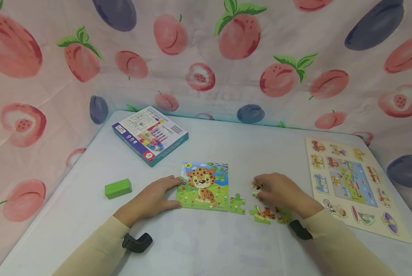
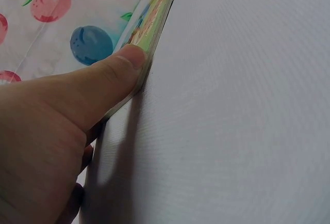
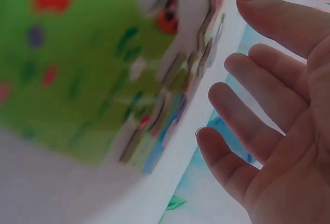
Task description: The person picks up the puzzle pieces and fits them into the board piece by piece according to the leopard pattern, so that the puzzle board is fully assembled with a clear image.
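Note:
A square leopard picture board [image 1: 202,186] lies flat on the table. My left hand [image 1: 154,195] rests at its left edge, fingers fairly straight. In the left wrist view the thumb [image 2: 111,72] touches the board's edge. My right hand [image 1: 282,191] is over loose jigsaw pieces right of the board. Its fingertips are around a leopard-face piece [image 1: 257,188] in the head view. In the right wrist view the fingers are spread and relaxed, beside a blurred green piece [image 3: 77,79]. A green piece [image 1: 237,204] and a leopard-body piece [image 1: 262,214] lie nearby.
A boxed set [image 1: 151,134] lies at the back left, with a green block [image 1: 118,188] in front of it. To the right lies a wooden vehicle puzzle board [image 1: 354,184]. A fruit-print cloth [image 1: 199,46] hangs behind the table.

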Tool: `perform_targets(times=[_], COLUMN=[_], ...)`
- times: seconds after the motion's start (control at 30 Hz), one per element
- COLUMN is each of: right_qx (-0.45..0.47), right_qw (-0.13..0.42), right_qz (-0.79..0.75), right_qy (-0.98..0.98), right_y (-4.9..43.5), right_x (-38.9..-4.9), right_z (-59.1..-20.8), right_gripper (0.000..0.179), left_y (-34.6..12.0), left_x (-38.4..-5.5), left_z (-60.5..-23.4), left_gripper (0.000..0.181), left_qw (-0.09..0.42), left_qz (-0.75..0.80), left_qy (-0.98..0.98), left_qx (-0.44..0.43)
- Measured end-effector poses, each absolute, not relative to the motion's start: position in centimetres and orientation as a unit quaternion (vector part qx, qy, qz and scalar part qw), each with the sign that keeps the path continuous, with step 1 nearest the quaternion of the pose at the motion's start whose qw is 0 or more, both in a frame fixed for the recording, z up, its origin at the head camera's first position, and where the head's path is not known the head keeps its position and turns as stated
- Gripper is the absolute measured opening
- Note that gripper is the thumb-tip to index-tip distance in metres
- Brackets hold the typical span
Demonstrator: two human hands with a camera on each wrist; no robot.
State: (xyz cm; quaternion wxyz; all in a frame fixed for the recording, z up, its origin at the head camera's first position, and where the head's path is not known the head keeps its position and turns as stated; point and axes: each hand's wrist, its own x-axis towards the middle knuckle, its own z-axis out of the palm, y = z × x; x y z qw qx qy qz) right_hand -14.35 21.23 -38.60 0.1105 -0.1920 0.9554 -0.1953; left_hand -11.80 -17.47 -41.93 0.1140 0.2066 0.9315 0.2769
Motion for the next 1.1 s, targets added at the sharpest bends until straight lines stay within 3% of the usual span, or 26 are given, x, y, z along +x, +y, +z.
perform_targets(times=[1.1], right_qx=[-0.171], right_qw=[0.117], right_qz=[-0.16], right_qy=[0.965], right_y=[22.3], right_x=[-14.7], right_z=[-39.2], right_gripper=[0.037], left_y=[-17.4], left_x=[-11.8], left_z=[-41.9], left_gripper=[0.07], left_qw=[0.122], left_qz=[0.274], left_qy=[0.933], left_qx=[0.197])
